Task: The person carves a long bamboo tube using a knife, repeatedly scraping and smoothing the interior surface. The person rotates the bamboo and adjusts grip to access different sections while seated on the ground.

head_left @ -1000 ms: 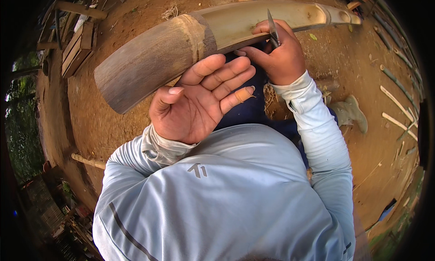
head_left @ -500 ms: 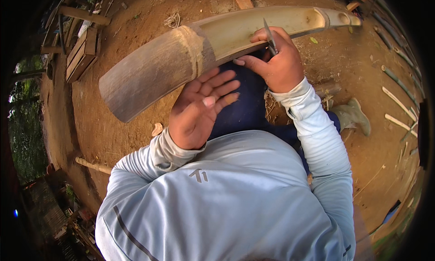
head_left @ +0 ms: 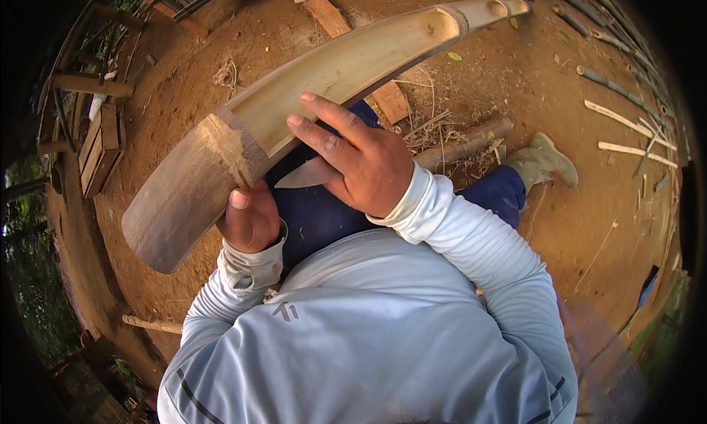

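A thick bamboo length [head_left: 188, 185] lies slantwise across my lap, its left end a brown, rounded tube. Past a pale node ring, it is cut open into a hollow trough [head_left: 353, 67] running to the far right. My left hand [head_left: 252, 219] cups the tube from below near the node, thumb up against its near side and the other fingers hidden underneath. In my right hand [head_left: 368, 166] is a knife [head_left: 305, 175], its blade pointing left, its handle hidden in the palm. Two fingers of that hand stretch over the trough's near edge.
A bamboo log [head_left: 471, 140] lies among shavings beyond my right knee, near my boot [head_left: 545, 163]. Wooden boards [head_left: 322, 10] rest on the dirt ahead. Bamboo poles and split strips [head_left: 630, 115] lie at the right; a wooden crate [head_left: 101, 148] stands at the left.
The bamboo has shifted left and tilted more steeply. My left hand has gone from open beside it to holding its underside. My right hand has moved left and down, turning the knife blade leftward.
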{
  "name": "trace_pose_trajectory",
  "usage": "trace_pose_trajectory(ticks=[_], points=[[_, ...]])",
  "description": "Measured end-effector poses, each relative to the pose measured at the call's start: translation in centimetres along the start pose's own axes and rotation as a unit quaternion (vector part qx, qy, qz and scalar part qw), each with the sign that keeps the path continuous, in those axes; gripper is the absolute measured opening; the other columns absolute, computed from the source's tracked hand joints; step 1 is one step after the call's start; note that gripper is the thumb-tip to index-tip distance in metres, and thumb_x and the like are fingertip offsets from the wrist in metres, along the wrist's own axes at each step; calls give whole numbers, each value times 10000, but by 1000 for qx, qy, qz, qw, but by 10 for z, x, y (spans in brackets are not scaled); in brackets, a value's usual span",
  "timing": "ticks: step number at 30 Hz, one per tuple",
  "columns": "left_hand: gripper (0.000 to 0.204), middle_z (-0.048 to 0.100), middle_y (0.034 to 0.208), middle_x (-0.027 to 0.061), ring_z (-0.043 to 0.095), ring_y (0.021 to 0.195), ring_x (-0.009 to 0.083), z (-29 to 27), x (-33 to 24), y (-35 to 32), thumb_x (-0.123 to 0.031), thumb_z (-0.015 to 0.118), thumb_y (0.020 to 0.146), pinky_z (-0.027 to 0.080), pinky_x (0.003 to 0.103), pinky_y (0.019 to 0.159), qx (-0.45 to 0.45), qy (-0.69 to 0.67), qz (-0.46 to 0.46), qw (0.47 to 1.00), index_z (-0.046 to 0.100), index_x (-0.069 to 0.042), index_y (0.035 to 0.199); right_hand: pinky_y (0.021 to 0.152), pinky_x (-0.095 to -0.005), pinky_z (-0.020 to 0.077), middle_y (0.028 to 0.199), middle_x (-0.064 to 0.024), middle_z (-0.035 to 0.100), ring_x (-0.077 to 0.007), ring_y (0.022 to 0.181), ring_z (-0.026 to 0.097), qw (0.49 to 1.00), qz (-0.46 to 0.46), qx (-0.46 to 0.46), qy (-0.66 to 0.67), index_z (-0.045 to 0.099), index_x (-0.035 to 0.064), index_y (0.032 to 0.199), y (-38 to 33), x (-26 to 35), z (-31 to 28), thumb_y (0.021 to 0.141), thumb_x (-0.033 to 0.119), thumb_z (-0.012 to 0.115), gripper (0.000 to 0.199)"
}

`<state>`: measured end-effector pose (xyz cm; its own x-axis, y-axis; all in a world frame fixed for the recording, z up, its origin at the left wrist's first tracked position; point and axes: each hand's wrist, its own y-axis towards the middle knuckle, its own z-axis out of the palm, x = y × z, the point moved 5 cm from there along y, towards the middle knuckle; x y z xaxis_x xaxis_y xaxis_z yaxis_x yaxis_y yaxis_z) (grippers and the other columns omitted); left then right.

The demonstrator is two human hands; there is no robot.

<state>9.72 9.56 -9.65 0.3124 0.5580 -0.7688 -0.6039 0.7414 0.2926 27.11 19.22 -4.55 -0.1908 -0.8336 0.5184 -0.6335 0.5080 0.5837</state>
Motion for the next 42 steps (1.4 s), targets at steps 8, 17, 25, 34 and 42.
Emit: trace_pose_trajectory(ticks=[8, 17, 25, 34, 42], points=[[790, 434, 1505, 184, 428, 1384, 333, -17, 7, -3, -474, 567, 908, 294, 487, 1178, 32, 44, -105, 993, 323, -27, 1512, 615, -312, 579, 1463, -163, 485, -241, 817, 710, 999, -47, 24, -1, 528, 158, 1421, -3, 15, 12, 776, 144, 769, 688], [763, 457, 1505, 119, 415, 1401, 295, -6, 2, 2, -417, 666, 870, 281, 498, 1183, -11, 64, 30, 997, 400, -48, 1483, 718, -345, 590, 1451, -164, 498, -307, 1042, 685, 1000, -16, 5, -23, 535, 121, 1394, -7, -15, 3, 788, 128, 758, 646], [799, 463, 1499, 93, 388, 1417, 295, -13, 7, -4, -423, 717, 828, 261, 505, 1188, 45, 85, 40, 995, 408, -81, 1481, 802, -409, 556, 1221, -130, 593, -354, 1019, 649, 990, 130, -34, -39, 579, 68, 1159, -10, -75, -30, 772, 111, 771, 434], [856, 402, 1524, 131, 339, 1434, 313, -15, 12, -8, -442, 722, 818, 229, 491, 1200, 78, 76, 40, 993, 369, -40, 1487, 627, -369, 571, 1081, -75, 607, -277, 805, 678, 994, 91, 10, 62, 614, 79, 1102, 0, -11, -6, 742, 112, 763, 391], [936, 382, 1540, 131, 341, 1432, 318, -31, 13, -8, -490, 769, 779, 230, 494, 1200, 75, 77, 20, 994, 360, -53, 1499, 631, -383, 555, 1081, -42, 606, -275, 776, 686, 996, 87, 31, -15, 609, 120, 1081, -1, -50, -20, 789, 165, 762, 332]])
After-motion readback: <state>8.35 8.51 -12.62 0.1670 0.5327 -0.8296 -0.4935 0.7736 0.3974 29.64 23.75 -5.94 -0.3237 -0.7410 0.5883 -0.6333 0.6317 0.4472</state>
